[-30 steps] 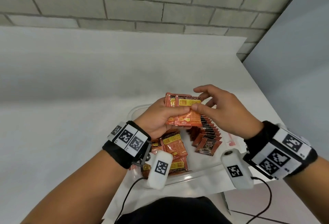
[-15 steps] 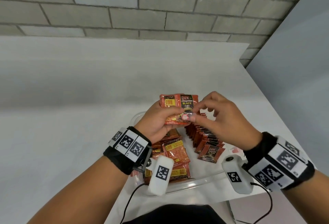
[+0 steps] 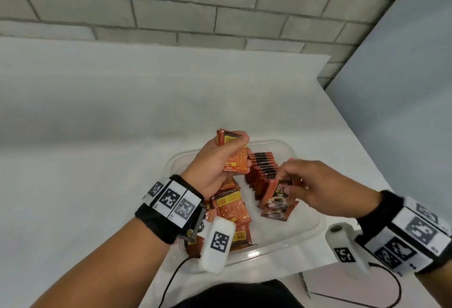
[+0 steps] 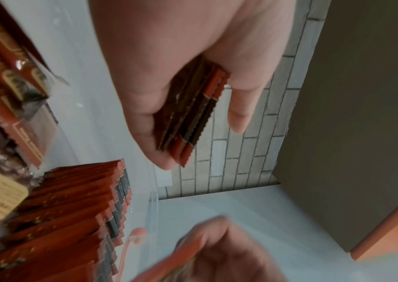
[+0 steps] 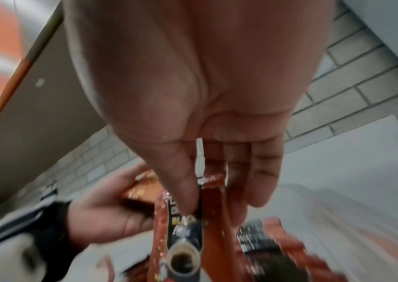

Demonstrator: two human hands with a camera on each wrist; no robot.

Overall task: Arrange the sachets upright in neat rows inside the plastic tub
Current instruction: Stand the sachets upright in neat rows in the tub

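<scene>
orange-red sachets (image 3: pixel 265 168) with yellow panels, clear tub (image 3: pixel 281 246), grey brick wall (image 3: pixel 195 7)

The clear plastic tub (image 3: pixel 288 147) stands on the white tabletop (image 3: pixel 97 161), near its front edge. Inside it, a row of upright red sachets (image 3: pixel 263 169) runs along the right side. A loose pile of orange sachets (image 3: pixel 232 207) lies to its left.
</scene>
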